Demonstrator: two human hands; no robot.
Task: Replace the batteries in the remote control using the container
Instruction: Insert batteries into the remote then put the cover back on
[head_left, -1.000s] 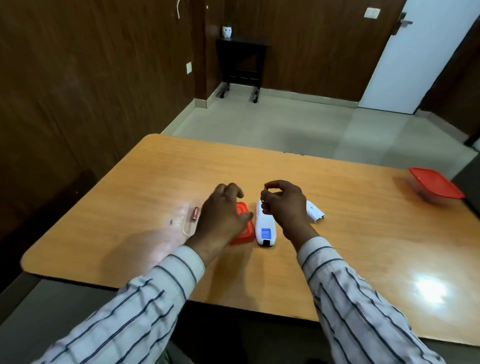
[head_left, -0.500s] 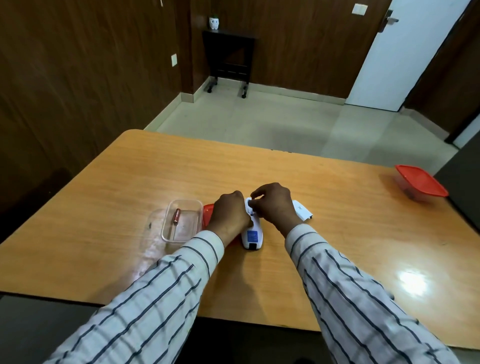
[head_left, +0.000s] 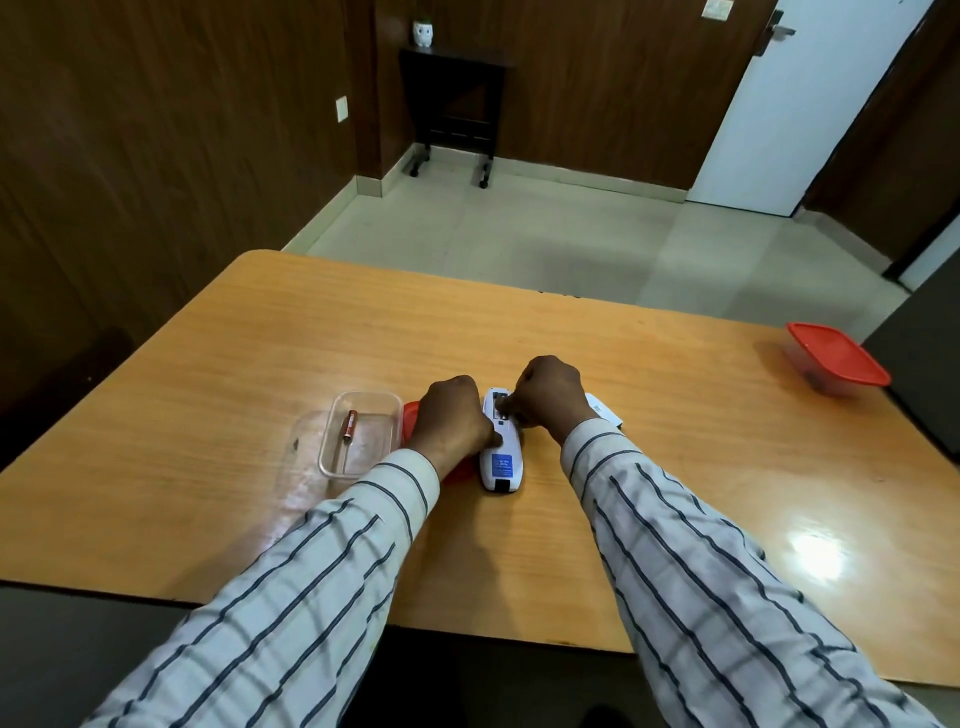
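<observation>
A white remote control (head_left: 501, 457) lies face down on the wooden table (head_left: 675, 415), its battery compartment open at the far end. My left hand (head_left: 454, 415) presses against its left side and steadies it. My right hand (head_left: 550, 392) is curled over the compartment with fingertips pushed into it; whether a battery is under them is hidden. A clear container (head_left: 358, 434) stands left of my left hand with one red battery (head_left: 349, 423) inside. Its red lid (head_left: 413, 415) lies mostly hidden under my left hand. The white battery cover (head_left: 602, 408) peeks out behind my right wrist.
A second container with a red lid (head_left: 836, 361) sits at the table's far right edge. The near table edge runs under my striped sleeves. Beyond the table are a tiled floor, a dark side table (head_left: 457, 93) and a white door (head_left: 800, 104).
My left hand moved off the red lid to the remote's left side. My right hand came down from above onto the open battery compartment. The clear container became visible.
</observation>
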